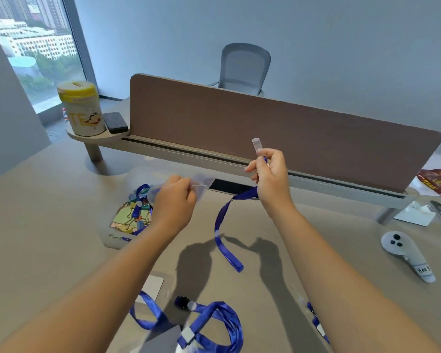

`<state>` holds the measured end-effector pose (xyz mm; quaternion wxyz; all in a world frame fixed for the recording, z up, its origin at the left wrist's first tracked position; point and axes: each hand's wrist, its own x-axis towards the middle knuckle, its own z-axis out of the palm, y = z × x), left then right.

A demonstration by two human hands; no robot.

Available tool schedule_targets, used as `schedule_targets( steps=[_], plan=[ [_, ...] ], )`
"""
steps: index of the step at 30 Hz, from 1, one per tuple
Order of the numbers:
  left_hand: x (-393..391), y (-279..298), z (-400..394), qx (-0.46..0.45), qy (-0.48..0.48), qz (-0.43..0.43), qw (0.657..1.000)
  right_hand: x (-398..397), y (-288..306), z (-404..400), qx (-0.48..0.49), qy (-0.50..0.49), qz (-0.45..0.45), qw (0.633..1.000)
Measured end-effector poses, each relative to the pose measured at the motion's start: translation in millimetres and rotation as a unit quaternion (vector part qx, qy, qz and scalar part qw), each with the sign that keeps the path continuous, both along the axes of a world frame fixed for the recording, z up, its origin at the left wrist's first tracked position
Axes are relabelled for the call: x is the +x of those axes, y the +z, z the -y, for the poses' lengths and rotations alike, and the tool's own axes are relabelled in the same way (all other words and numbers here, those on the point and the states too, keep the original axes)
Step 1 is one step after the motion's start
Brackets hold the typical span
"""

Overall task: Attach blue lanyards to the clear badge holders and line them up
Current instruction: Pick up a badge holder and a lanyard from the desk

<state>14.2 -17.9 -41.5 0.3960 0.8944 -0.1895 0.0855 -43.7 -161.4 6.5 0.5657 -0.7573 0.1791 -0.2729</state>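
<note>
My left hand (173, 202) is raised over the desk, pinching a clear badge holder (202, 186) by its edge. To its right, my right hand (269, 178) grips the clip end of a blue lanyard (223, 220); its clear strap tab (257, 146) sticks up above my fingers. The lanyard's loop hangs down and its end rests on the desk. Near the front edge lie more blue lanyards (214, 324) with badge holders (150, 286), partly hidden by my forearms.
A clear box (131, 220) of coloured binder clips and lanyards sits behind my left hand. A brown divider panel (278, 133) runs across the back. A white controller (405, 253) lies at right, a yellow-lidded canister (83, 109) at back left.
</note>
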Motion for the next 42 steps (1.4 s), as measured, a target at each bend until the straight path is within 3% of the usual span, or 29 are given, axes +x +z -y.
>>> schedule_targets(
  steps=[7, 9, 11, 13, 20, 23, 28, 33, 37, 42],
  plan=[
    [-12, -44, -1, 0.051, -0.016, -0.051, 0.997, -8, -103, 5, 0.072, 0.033, -0.219, 0.973],
    [-11, -52, -3, 0.052, -0.025, -0.071, 0.996, -6, -126, 2, -0.01, 0.069, -0.275, 0.959],
    [-8, -56, -5, 0.04, -0.034, -0.084, 0.995, -5, -145, -3, -0.132, 0.095, -0.348, 0.923],
    [-6, -58, -6, 0.025, -0.041, -0.083, 0.995, -3, -159, -9, -0.163, 0.111, -0.39, 0.9],
    [8, -59, -14, 0.01, -0.051, -0.046, 0.998, 22, -186, -12, -0.319, 0.196, -0.412, 0.831],
    [13, -60, -18, 0.008, -0.056, -0.036, 0.998, 31, -189, -11, -0.341, 0.229, -0.411, 0.814],
    [18, -64, -22, 0.017, -0.05, -0.045, 0.998, 28, -192, -10, -0.374, 0.201, -0.371, 0.826],
    [16, -58, -27, 0.006, -0.024, -0.04, 0.999, 21, -185, -10, -0.324, 0.169, -0.43, 0.826],
    [16, -43, -42, -0.041, 0.03, -0.055, 0.997, 24, -157, -13, -0.192, 0.127, -0.4, 0.887],
    [19, -20, -76, -0.108, 0.118, -0.078, 0.984, 39, -101, -34, -0.09, 0.097, -0.285, 0.949]
  ],
)
